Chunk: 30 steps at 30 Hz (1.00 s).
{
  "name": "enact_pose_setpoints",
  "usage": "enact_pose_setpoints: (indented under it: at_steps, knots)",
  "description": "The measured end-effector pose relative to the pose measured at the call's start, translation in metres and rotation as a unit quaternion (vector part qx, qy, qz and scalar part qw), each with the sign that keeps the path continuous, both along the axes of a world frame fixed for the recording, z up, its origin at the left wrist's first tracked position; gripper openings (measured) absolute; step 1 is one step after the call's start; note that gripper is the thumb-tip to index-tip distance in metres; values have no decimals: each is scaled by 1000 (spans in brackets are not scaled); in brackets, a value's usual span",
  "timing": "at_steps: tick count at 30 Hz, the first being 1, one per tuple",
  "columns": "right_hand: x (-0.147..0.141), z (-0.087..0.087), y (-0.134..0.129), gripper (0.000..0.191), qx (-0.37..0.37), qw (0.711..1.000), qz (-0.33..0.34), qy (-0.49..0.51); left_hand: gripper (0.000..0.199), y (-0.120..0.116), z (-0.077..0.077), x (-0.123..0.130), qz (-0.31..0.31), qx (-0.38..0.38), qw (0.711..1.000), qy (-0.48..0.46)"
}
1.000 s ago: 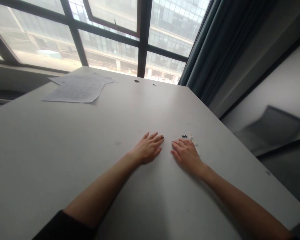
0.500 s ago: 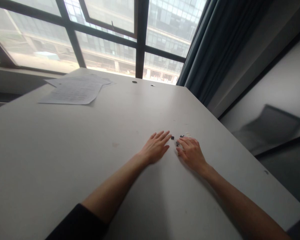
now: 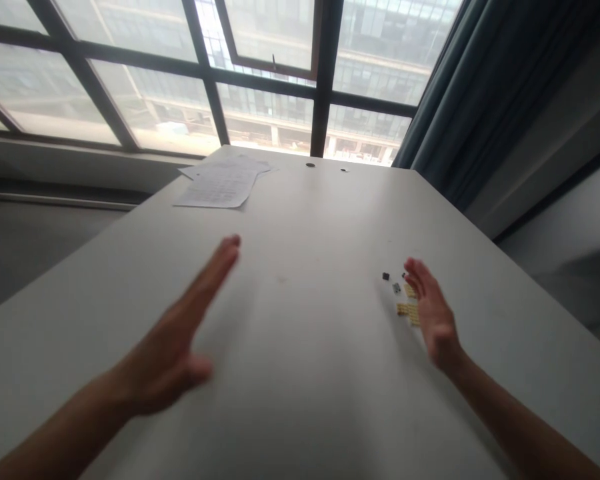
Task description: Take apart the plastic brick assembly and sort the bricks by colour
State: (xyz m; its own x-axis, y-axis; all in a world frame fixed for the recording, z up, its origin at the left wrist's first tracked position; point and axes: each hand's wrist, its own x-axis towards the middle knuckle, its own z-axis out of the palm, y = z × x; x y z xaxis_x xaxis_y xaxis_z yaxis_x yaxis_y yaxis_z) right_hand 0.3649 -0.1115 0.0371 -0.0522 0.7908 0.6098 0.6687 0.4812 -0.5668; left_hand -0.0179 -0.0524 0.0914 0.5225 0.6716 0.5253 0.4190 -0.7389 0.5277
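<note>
My left hand (image 3: 180, 340) is raised over the left part of the white table (image 3: 300, 373), fingers stretched out and thumb apart, holding nothing. On the right, my right hand (image 3: 433, 317) is also open, palm turned inward, just above some small pieces. Beside it lie several small yellow block-like pieces (image 3: 403, 309), partly hidden behind the hand. A small black piece (image 3: 385, 276) and a small grey piece (image 3: 397, 288) lie to the left of its fingertips. Another dark bit shows right at those fingertips. The pieces are too small to name exactly.
Printed paper sheets (image 3: 217, 187) lie at the table's far left. Near the far edge are a dark round spot (image 3: 311, 165) and a small flat bit (image 3: 345, 169). Windows stand behind the table, with a dark curtain (image 3: 455, 100) at the right.
My hands have moved apart and lifted, the left one going far to the left. Yellow pieces that were covered now show beside my right hand. The view has shifted left.
</note>
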Motion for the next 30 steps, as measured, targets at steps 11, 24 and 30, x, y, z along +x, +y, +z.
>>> enact_pose_setpoints:
  at_steps: [11,24,30]
  knots:
    - [-64,-9,-5,103,-235,845,348,-331,102,-29,-72,15,-197,-61,909,363]
    - [-62,-10,-8,95,-197,860,333,-332,99,-30,-69,15,-196,-44,919,340]
    - [-49,-30,-18,60,-39,928,202,-310,54,-26,-82,13,-155,19,953,258]
